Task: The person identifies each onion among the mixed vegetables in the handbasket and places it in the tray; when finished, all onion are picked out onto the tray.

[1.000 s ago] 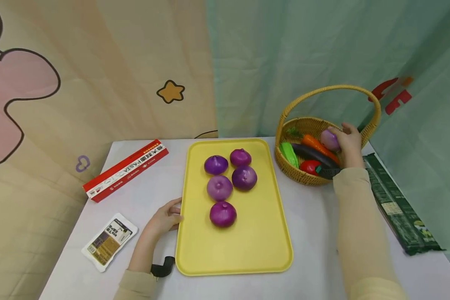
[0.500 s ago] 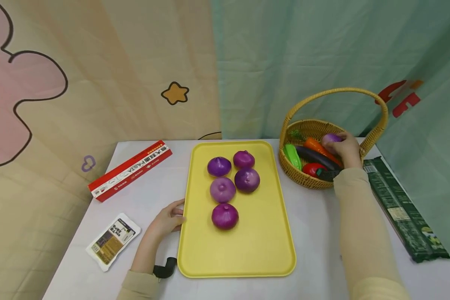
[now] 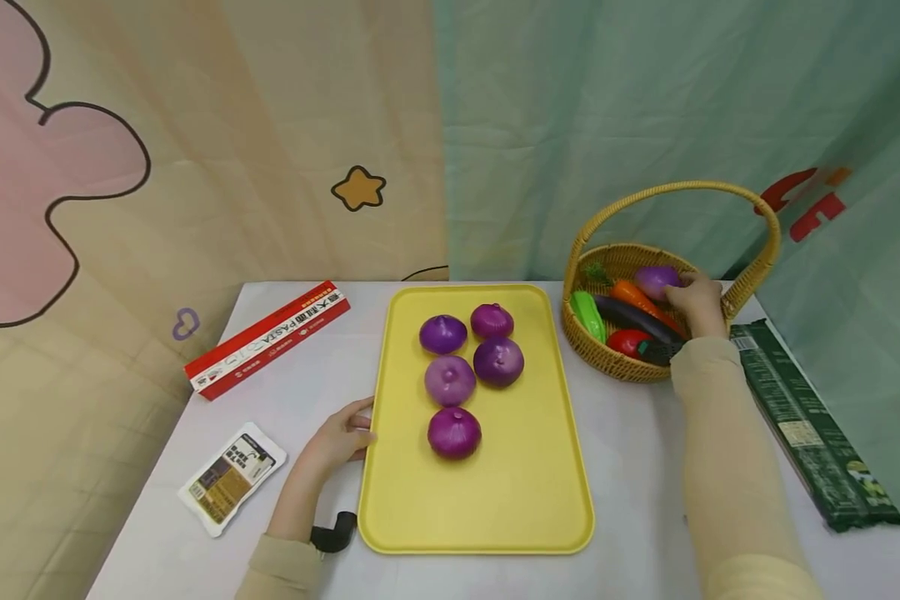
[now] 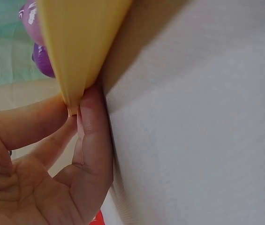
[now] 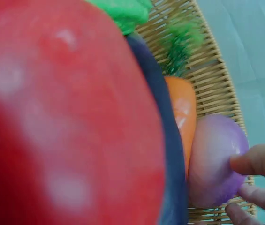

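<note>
My left hand (image 3: pixel 333 439) pinches the left rim of the yellow tray (image 3: pixel 510 500), thumb above and fingers below in the left wrist view. Several purple onions (image 3: pixel 454 432) sit on the tray. My right hand (image 3: pixel 699 302) is inside the wicker basket (image 3: pixel 607 360) at the back right, at a purple onion (image 5: pixel 214 161). In the right wrist view the thumb presses on the onion's face, with fingers around its far edge. Beside it lie an orange carrot (image 5: pixel 181 105), a dark eggplant (image 3: pixel 630 317), a green pepper (image 3: pixel 587 314) and a red tomato (image 3: pixel 627 342).
A red and white pasta box (image 3: pixel 268 339) lies at the back left. Nearer stands a white food packet (image 3: pixel 232 477). A dark green package (image 3: pixel 810 425) lies along the table's right side. The basket's tall handle (image 3: pixel 675 185) arches over its contents.
My right hand has shifted from over the onion to its right side; the onion has turned and sits lower in the basket. My left hand keeps its place at the tray rim.
</note>
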`<state>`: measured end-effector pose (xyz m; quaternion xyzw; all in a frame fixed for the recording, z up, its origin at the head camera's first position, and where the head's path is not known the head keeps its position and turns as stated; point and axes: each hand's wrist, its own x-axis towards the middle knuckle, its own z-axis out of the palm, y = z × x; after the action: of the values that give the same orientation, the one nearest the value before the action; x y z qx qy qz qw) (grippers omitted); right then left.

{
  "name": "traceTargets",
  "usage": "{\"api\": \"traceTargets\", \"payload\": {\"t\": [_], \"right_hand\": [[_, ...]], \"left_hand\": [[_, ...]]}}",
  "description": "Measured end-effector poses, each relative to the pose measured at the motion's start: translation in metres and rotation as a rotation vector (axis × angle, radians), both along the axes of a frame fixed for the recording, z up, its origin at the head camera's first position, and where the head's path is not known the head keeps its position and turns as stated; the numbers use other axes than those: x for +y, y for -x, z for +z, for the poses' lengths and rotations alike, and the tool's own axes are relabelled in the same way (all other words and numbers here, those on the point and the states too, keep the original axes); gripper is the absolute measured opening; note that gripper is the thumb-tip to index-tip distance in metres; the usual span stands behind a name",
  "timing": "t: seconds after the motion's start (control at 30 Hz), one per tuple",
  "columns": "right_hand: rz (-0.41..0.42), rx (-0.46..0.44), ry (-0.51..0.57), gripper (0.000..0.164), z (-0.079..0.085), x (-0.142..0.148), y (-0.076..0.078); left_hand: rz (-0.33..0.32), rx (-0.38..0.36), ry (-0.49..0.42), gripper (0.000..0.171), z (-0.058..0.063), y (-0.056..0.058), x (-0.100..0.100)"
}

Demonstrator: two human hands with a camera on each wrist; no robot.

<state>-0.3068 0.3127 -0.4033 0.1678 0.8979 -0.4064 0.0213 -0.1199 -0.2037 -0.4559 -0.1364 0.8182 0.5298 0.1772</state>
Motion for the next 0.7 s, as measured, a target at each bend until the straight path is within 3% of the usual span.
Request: {"api": "traceTargets", "payload": {"t": [0.2, 0.4, 0.47, 0.63, 0.7], "right_hand": [[0.056, -0.001, 0.159, 0.083, -0.01, -0.003, 0.007], [-0.037, 0.008, 0.273, 0.098, -0.017, -0.007, 0.013], [-0.069, -0.037, 0.279, 0.105, -0.017, -0.006, 0.013], [-0.051, -0.183, 0.161, 0.119, -0.011, -0.005, 0.016], [-0.06, -0.171, 0.186, 0.116, -0.011, -0.006, 0.017]], "left_hand": [[0.013, -0.007, -0.016, 0.061, -0.003, -0.002, 0.0], [0.018, 0.001, -0.008, 0.061, -0.002, -0.003, 0.001], [0.016, 0.005, -0.007, 0.061, -0.002, -0.003, 0.0], [0.027, 0.004, 0.001, 0.061, -0.002, -0.003, 0.001], [0.035, -0.004, 0.009, 0.061, -0.003, -0.003, 0.001]]}}
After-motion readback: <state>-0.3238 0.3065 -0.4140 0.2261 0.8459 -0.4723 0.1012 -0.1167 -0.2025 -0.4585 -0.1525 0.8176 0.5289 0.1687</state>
